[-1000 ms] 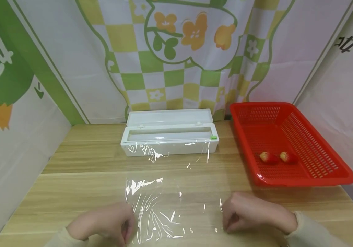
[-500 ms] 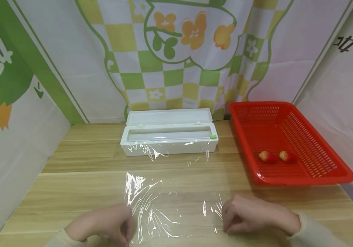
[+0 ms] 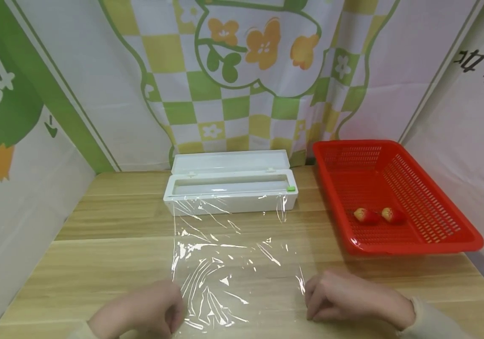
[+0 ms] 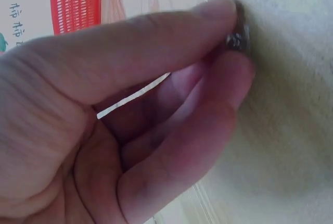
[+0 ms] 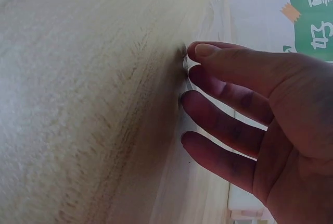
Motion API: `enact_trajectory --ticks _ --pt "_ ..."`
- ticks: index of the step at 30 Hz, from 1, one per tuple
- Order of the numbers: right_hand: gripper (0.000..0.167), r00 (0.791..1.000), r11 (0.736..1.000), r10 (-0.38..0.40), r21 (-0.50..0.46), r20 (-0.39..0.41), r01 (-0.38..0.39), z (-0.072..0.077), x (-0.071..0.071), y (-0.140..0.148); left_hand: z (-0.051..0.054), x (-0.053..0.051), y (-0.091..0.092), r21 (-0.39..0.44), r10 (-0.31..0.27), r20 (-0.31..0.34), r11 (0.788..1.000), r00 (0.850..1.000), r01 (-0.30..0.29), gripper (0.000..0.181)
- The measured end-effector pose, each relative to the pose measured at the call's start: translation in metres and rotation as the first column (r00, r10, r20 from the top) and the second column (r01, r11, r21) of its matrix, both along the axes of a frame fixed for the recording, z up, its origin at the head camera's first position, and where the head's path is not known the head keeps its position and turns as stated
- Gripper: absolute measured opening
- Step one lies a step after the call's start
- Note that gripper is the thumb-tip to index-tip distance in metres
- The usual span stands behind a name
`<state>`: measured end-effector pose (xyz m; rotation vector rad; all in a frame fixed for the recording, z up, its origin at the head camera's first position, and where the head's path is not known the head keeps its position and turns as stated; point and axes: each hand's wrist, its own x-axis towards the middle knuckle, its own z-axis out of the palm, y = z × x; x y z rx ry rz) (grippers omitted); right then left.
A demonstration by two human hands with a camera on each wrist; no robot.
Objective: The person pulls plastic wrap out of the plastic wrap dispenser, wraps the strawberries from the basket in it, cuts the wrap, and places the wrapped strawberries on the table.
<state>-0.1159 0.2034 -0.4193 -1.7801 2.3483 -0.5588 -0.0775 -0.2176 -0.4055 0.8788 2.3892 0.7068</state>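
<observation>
Film (image 3: 225, 281): drawn out before box (image 3: 233, 176), seemingly complete | left hand (image 3: 146, 306), right hand (image 3: 341, 296): thumb and forefinger pinch its sides, other fingers bent | severing at box: apparently not yet done

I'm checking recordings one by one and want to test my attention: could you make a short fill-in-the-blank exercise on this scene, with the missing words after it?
1. The left hand and right hand each pinch the clear film between fingers and ____.
2. The small tab on the white box is coloured ____.
3. In the head view, the red basket stands to the ____ of the box.
4. The number of red-and-yellow items in the basket is ____.

Missing words: thumb; green; right; two.
</observation>
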Motion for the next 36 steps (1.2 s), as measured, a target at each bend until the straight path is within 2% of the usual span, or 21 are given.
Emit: enact_trajectory --ticks 2,5,9,13,18,23,27,31,36 --pt "0.015 1.0 1.0 -0.004 0.0 0.002 0.004 0.0 0.0 0.001 -0.001 0.0 0.001 -0.007 -0.018 -0.054 1.0 0.998 0.018 0.025" --pt "0.015 1.0 1.0 -0.01 0.002 0.005 0.01 0.001 0.0 0.001 -0.002 0.001 0.002 -0.03 -0.019 -0.088 0.999 0.996 0.016 0.025" --pt "0.014 1.0 1.0 -0.024 0.005 0.008 0.024 0.003 0.001 0.002 -0.001 0.002 0.004 -0.042 -0.008 -0.082 0.999 0.997 0.004 0.025" --pt "0.015 0.999 0.999 -0.051 0.001 -0.002 0.051 0.007 0.0 0.005 0.001 0.003 0.005 -0.04 0.011 -0.049 0.999 0.999 -0.013 0.025" --pt "0.018 0.998 0.998 -0.062 -0.027 -0.001 0.062 0.017 -0.001 0.006 0.001 0.002 0.005 -0.046 0.012 -0.048 0.999 0.999 -0.014 0.025" --pt "0.024 0.991 0.994 -0.107 -0.005 0.077 0.108 0.038 -0.004 0.01 0.001 0.002 0.005 -0.045 0.019 -0.029 0.999 0.999 -0.021 0.025" --pt "0.025 0.974 0.983 -0.182 0.03 0.132 0.18 0.06 -0.008 0.016 0.0 0.002 0.005 -0.054 0.027 -0.029 0.998 0.999 -0.028 0.025" --pt "0.026 0.966 0.973 -0.23 0.032 0.119 0.228 0.085 -0.015 0.024 -0.001 0.002 0.004 -0.058 0.033 -0.038 0.998 0.999 -0.035 0.026" --pt "0.026 0.963 0.963 -0.269 0.008 -0.002 0.269 0.112 -0.029 0.039 -0.001 0.002 0.005 -0.069 0.039 -0.043 0.997 0.998 -0.042 0.027"
